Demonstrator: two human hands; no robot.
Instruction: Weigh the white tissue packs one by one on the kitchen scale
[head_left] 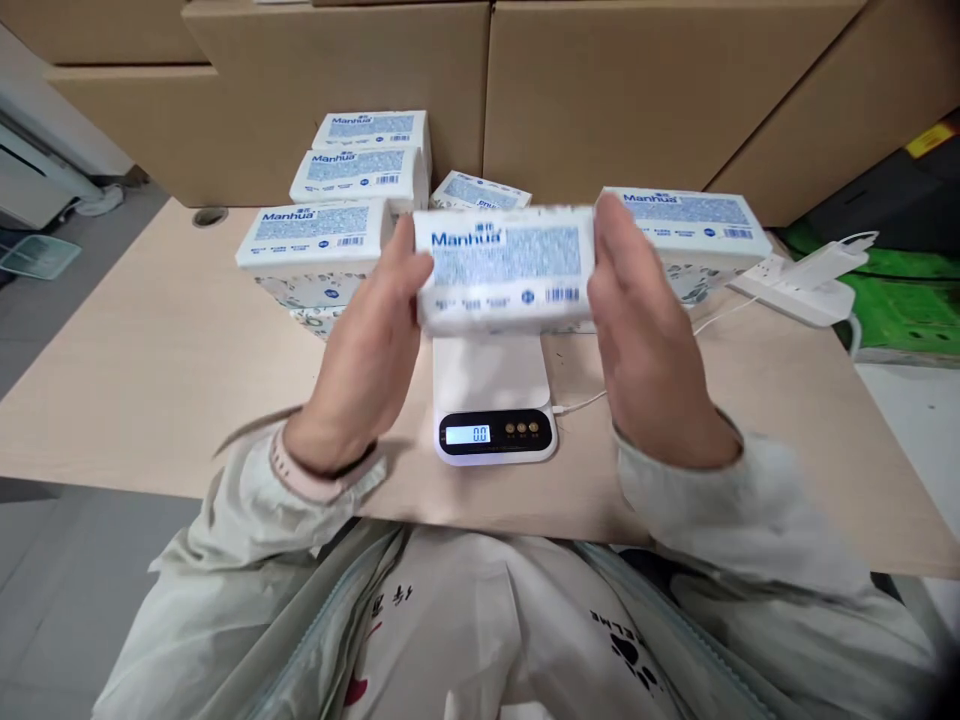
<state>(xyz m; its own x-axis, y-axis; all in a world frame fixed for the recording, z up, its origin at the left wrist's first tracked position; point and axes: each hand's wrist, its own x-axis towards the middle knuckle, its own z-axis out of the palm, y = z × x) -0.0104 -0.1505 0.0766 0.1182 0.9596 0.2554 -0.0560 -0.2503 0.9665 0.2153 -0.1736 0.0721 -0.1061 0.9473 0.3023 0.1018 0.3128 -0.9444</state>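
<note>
Between both palms, a white and blue tissue pack (506, 268) is held by its two ends above a white digital scale (491, 375). My left hand (367, 340) presses the pack's left end, and my right hand (649, 330) presses its right end. The scale's display reads 0.0, and its rear part is hidden beneath the pack. More tissue packs (315, 235) are stacked at the left behind my left hand. Another pack (694, 225) stands behind my right hand, and a further pack (487, 190) lies at an angle at the back.
Large cardboard boxes (360, 60) line the back of the wooden table (150, 370). A white power strip (806, 290) sits at the right edge, with a thin cable running to the scale. A green object (911, 310) is beyond it. The table has a round cable hole (210, 216) at the back left.
</note>
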